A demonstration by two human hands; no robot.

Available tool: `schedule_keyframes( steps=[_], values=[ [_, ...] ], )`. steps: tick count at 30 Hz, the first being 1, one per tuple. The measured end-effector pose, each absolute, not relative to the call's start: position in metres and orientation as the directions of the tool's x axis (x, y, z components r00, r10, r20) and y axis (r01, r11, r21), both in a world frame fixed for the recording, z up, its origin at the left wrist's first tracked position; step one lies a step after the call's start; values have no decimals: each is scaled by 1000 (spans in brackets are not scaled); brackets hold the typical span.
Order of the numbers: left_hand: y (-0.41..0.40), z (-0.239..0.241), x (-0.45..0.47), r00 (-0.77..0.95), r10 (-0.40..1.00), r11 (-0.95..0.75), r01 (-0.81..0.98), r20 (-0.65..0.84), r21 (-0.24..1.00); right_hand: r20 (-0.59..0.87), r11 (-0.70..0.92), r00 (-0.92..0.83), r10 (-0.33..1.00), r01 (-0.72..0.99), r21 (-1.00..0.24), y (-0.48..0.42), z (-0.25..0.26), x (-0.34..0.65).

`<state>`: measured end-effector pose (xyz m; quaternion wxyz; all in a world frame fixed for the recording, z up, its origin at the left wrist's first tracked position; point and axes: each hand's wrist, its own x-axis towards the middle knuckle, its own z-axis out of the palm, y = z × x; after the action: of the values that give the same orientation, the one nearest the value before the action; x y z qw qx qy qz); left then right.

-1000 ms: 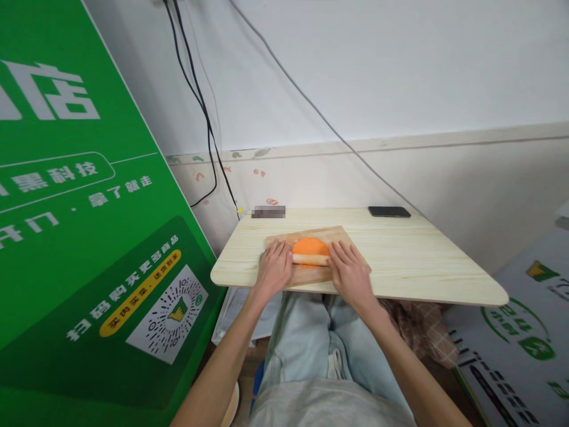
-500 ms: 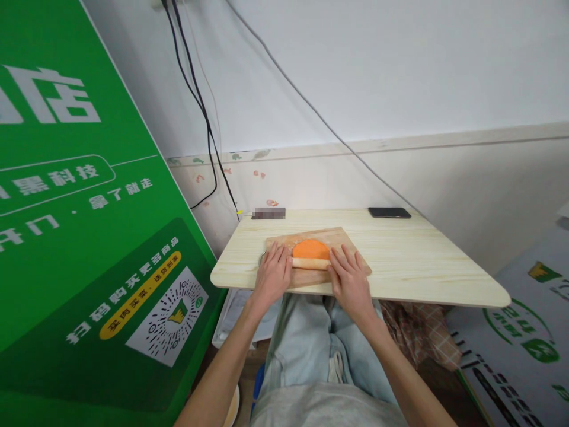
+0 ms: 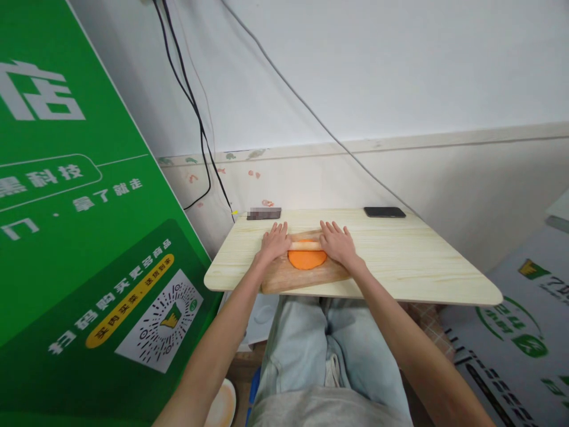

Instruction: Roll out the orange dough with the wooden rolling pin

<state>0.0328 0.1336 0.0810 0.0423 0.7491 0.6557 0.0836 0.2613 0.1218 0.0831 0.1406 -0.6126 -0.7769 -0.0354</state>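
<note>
A pale wooden rolling pin lies across a round, flat sheet of orange dough on a wooden board. My left hand has hold of the pin's left end, palm down, its fingers reaching forward past it. At the right end, my right hand bears down the same way with fingers stretched forward. Both hands cover the pin's ends. Most of the dough shows on the near side of the pin, with a thin strip beyond it.
The board rests on a light wood table against the wall. A black phone lies at the back right and a dark, partly blurred object at the back left. A green sign panel stands left; a plate is down low.
Both hands have rolled the pin forward, away from me, from the dough's near edge to its far part. More dough shows on the near side, and the view has shifted slightly.
</note>
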Motion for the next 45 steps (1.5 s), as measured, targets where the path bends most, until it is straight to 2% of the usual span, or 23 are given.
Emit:
schedule_keyframes(
  steps=[3, 8, 17, 25, 30, 37, 42, 45],
  values=[
    [141, 82, 33, 127, 990, -135, 976, 55, 171, 231, 220, -190, 954, 969, -115, 125, 84, 261],
    [122, 79, 32, 151, 986, -160, 975, 68, 152, 385, 249, -202, 900, 965, -77, 97, 71, 261],
    [65, 72, 34, 221, 935, -248, 967, 279, 66, 490, 276, -194, 850, 956, -101, 54, 50, 261],
    [25, 55, 40, 109, 921, -169, 977, 374, 132, 581, 304, -165, 797, 941, -149, 26, 29, 260],
    [26, 48, 37, 105, 917, -183, 968, 385, 171, 550, 289, -158, 820, 944, -160, 27, 32, 260],
    [78, 63, 36, 142, 946, -198, 965, 292, 172, 482, 290, -196, 854, 949, -127, 62, 58, 258],
    [123, 76, 42, 74, 982, -111, 971, 175, 213, 376, 267, -215, 901, 959, -92, 101, 77, 256],
    [144, 82, 44, 35, 985, -76, 968, 168, 239, 304, 249, -211, 929, 964, -92, 122, 85, 255]
  ],
)
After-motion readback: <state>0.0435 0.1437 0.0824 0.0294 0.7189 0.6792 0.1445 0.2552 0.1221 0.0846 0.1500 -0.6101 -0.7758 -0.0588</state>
